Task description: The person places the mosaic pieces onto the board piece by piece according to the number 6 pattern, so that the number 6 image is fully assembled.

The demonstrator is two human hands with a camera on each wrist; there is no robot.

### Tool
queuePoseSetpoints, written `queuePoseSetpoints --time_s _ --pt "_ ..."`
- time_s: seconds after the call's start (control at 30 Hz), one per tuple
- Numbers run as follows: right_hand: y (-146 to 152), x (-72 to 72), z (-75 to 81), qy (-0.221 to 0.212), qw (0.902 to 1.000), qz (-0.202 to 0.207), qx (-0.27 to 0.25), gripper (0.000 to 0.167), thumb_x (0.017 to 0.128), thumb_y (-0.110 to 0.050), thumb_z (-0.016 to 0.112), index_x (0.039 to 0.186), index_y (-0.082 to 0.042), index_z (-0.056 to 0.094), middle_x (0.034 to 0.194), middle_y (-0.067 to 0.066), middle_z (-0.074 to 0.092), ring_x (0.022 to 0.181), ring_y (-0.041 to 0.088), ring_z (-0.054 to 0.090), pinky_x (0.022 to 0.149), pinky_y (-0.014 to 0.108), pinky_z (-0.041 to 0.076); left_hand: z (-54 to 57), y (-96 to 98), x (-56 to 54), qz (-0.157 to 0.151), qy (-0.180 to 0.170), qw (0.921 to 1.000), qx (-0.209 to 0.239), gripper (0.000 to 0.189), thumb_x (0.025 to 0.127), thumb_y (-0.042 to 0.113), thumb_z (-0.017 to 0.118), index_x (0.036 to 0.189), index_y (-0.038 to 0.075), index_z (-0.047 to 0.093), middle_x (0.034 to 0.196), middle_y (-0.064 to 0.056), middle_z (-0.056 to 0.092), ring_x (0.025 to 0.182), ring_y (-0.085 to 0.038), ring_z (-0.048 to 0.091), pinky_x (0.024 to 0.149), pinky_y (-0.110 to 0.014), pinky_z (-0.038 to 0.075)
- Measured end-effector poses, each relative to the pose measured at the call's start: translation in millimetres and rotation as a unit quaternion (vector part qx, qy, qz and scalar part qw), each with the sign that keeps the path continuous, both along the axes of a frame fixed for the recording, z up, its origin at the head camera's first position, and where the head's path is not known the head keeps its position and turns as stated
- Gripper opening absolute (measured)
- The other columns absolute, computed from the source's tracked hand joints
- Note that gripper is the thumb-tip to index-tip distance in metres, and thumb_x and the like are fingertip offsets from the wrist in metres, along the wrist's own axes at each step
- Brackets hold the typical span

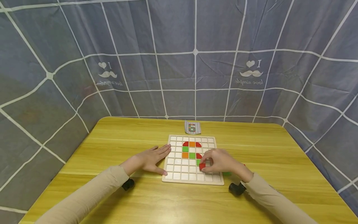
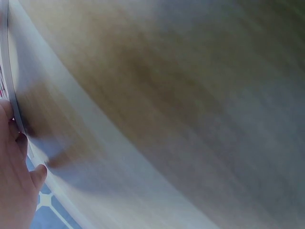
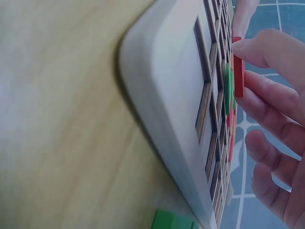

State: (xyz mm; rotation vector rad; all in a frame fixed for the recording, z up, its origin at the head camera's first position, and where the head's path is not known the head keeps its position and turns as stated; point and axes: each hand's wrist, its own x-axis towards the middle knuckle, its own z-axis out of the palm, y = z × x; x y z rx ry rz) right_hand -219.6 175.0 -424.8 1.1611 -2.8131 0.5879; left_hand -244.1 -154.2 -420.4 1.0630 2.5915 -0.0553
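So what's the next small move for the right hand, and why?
Probably lower the red piece toward the board, around the square just below the lowest green piece on it. The right hand pinches it close above that area, and the left hand touches the board's left edge, which may help steady it.

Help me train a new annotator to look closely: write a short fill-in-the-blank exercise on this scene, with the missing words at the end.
1. The pinched tile in the right hand is coloured ____.
2. In the head view, the left hand touches the ____ side of the grid board.
3. In the head view, the middle tile between the two topmost red tiles is coloured ____.

Missing words: red; left; orange.
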Motion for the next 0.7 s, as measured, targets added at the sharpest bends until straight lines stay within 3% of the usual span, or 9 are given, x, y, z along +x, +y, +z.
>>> queuePoseSetpoints --time_s 0.23,0.7 --pt "-4.6 0.9 -2.3 0.020 0.9997 0.008 0.011 0.016 0.075 -0.038 0.079 0.086 -0.028 0.074 0.083 -0.019 0.065 0.065 -0.002 0.042 0.055 0.015 0.030 -1.8 0.5 0.0 0.003 0.000 1.0000 0.001 0.104 0.084 0.072 0.051 0.156 0.014 0.005 0.164 -0.004 -0.002 0.151 -0.017 0.003 0.123 -0.045 0.011" --pt "-5.2 0.6 -5.1 0.015 0.9997 0.021 0.007 0.015 0.076 -0.038 0.079 0.086 -0.028 0.075 0.079 -0.020 0.063 0.062 -0.003 0.040 0.053 0.013 0.029 -1.0 0.0 1.2 0.003 0.003 1.0000 -0.001 0.103 0.084 0.073 0.050 0.156 0.014 0.006 0.164 -0.003 -0.001 0.151 -0.017 0.003 0.123 -0.044 0.012"
